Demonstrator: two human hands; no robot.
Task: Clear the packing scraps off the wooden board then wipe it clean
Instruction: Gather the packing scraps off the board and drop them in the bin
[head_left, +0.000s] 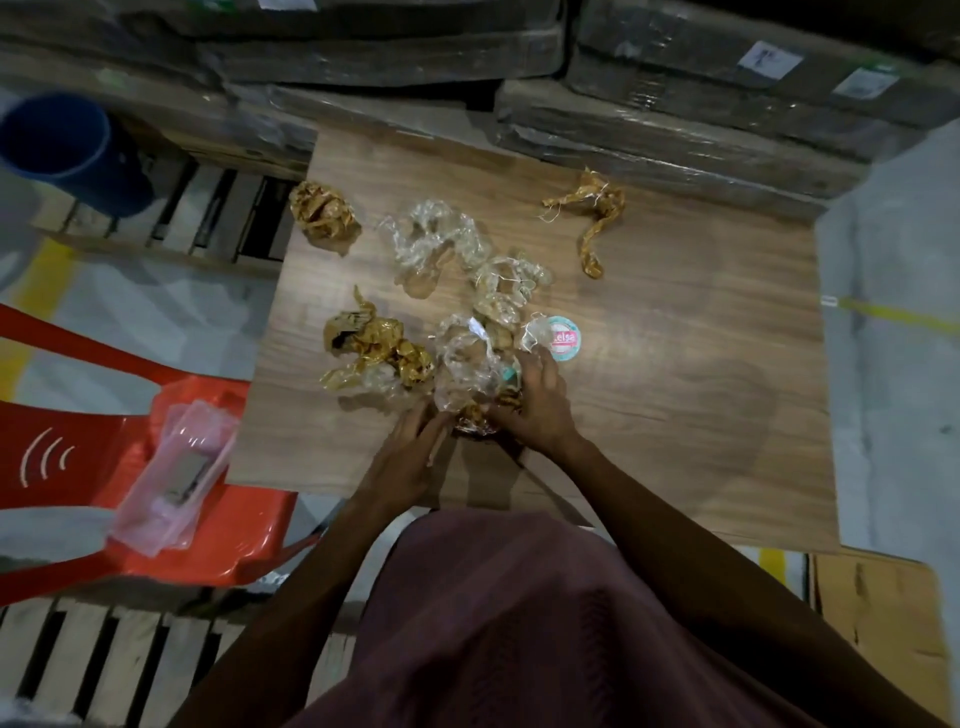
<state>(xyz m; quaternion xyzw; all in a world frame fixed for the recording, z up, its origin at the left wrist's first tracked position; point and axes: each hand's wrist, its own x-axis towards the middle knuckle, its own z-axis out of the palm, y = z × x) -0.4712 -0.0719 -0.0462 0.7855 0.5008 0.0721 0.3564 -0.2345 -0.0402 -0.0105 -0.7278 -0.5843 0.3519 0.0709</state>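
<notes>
Currently: left hand (410, 449) and right hand (540, 402) clamped on clear plastic wad (467, 369), near wooden board (675, 364) front edge.

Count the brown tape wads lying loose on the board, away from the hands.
3: one at the far left edge, one far right, one left of the hands. More may hide in the clear plastic being gathered.
</notes>
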